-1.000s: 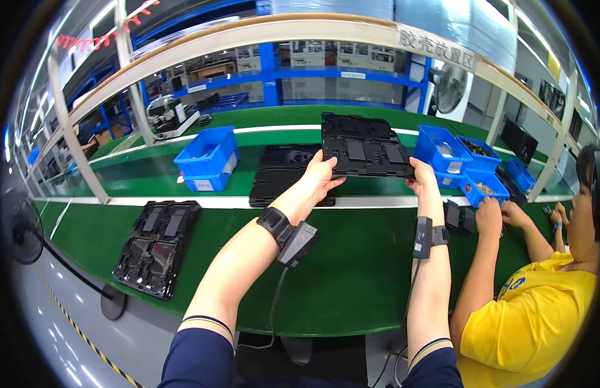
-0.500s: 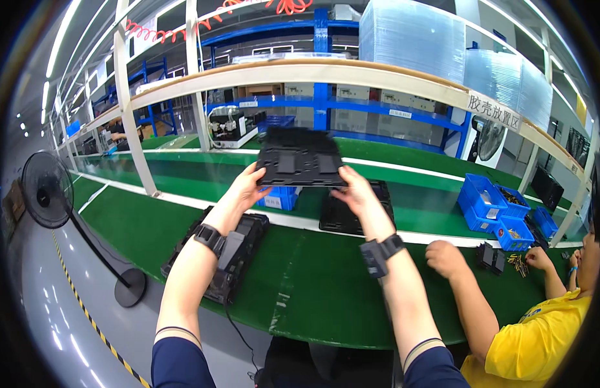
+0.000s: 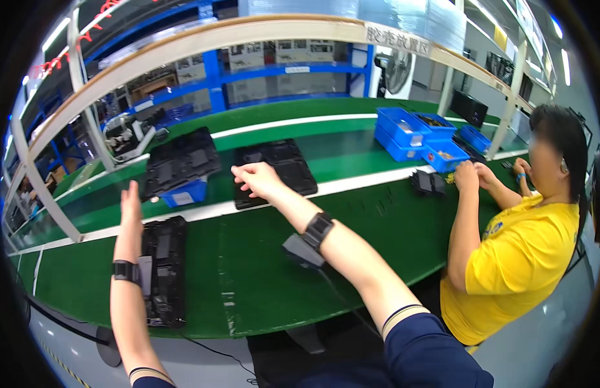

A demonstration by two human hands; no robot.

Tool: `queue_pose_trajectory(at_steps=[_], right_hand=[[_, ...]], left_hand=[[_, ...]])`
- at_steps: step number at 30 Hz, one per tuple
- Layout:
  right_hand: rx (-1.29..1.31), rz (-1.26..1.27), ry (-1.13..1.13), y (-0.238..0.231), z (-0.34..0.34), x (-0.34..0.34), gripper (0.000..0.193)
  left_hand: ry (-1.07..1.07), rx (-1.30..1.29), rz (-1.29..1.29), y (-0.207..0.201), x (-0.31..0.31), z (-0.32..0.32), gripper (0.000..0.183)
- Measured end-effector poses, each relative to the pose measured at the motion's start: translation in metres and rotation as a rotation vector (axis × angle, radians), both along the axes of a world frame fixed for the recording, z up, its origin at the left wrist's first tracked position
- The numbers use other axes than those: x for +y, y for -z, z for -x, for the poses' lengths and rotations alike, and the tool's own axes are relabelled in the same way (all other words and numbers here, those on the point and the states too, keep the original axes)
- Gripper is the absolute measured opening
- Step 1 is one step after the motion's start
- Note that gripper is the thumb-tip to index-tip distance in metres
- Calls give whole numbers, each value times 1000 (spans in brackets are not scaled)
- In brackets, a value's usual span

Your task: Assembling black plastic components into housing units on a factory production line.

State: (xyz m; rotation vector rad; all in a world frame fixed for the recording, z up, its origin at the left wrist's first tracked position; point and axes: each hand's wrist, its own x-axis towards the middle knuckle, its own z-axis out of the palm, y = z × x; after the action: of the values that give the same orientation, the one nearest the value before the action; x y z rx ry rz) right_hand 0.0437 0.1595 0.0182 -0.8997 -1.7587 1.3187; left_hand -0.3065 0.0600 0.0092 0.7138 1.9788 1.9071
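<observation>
A black molded plastic panel (image 3: 183, 158) lies tilted on top of a blue bin (image 3: 187, 193) beyond the table's light strip. My left hand (image 3: 131, 205) is just left of the bin with its fingers stretched out, holding nothing. My right hand (image 3: 258, 180) is empty too, its fingers loosely bent and apart. It hovers in front of a second black panel (image 3: 288, 167) on the green surface; whether it touches that panel I cannot tell. Beside my left forearm, a black plastic housing (image 3: 165, 271) lies on the near green mat, partly hidden by that arm.
A person in a yellow shirt (image 3: 516, 265) sits at my right, hands together over small parts. Blue bins (image 3: 403, 132) and small black parts (image 3: 429, 183) stand near them. A white-framed shelf (image 3: 300, 24) crosses above the table. A cable (image 3: 216, 352) hangs below the near edge.
The panel that both hands held up now lies on the blue bin, let go. My hands have moved apart, and the view has turned to the right.
</observation>
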Motion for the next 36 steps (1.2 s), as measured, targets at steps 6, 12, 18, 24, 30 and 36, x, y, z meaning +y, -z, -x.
queue_pose_trajectory(at_steps=[6, 12, 18, 24, 30, 36], right_hand=[[-1161, -375, 336, -1, -167, 30, 13], [-1222, 47, 342, 8, -221, 13, 26], [-1375, -210, 394, 10, -184, 6, 38], [-628, -347, 761, -18, -262, 1, 20], [588, -565, 1184, 11, -332, -13, 12], [720, -749, 1221, -3, -307, -31, 11]], left_hand=[[-279, 890, -163, -51, -7, -119, 63], [326, 958, -335, -32, -9, -293, 62], [653, 915, -224, 6, -25, -370, 60], [877, 861, -183, 13, 32, -413, 43], [1278, 561, 224, -11, 116, -554, 50], [1336, 99, 528, 51, 240, -639, 21]])
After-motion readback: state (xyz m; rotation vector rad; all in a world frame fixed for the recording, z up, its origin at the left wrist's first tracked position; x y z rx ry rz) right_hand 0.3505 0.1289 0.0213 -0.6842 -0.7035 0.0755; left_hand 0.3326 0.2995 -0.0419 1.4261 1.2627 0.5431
